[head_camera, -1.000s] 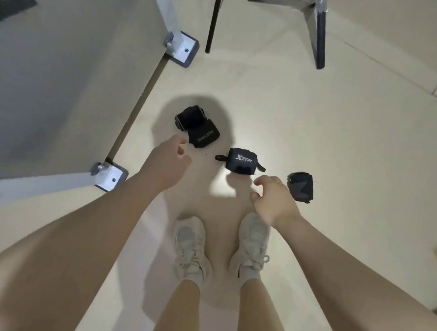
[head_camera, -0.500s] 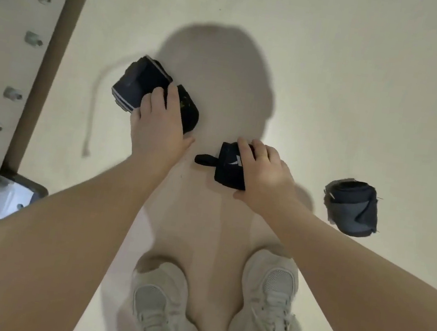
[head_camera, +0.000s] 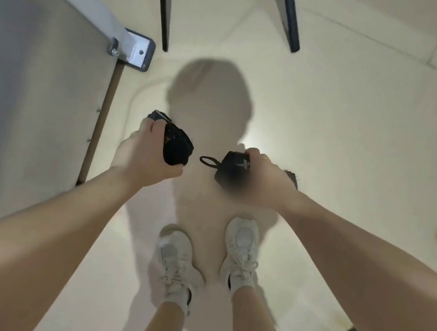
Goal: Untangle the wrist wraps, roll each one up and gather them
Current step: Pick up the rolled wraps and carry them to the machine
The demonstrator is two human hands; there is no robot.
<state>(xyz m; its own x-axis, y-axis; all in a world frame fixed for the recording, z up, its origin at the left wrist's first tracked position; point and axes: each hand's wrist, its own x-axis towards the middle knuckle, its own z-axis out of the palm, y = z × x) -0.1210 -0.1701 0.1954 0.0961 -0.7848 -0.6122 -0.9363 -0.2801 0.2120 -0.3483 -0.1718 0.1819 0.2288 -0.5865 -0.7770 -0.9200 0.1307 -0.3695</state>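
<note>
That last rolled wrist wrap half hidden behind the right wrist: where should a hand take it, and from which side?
Probably across its round body, from above, thumb and fingers on opposite sides of the roll. Only an edge of the rolled wrap shows past the right hand, which already grips another wrap, as does the left hand.

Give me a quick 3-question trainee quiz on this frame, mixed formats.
1. True or false: the left hand holds rolled black wraps.
2. The right hand grips: A) a shoe B) a rolled wrap with a loop C) nothing.
3. Fill in: a further dark wrap peeks out behind the right ____.

Key: 1 true; 2 B; 3 wrist.
</note>
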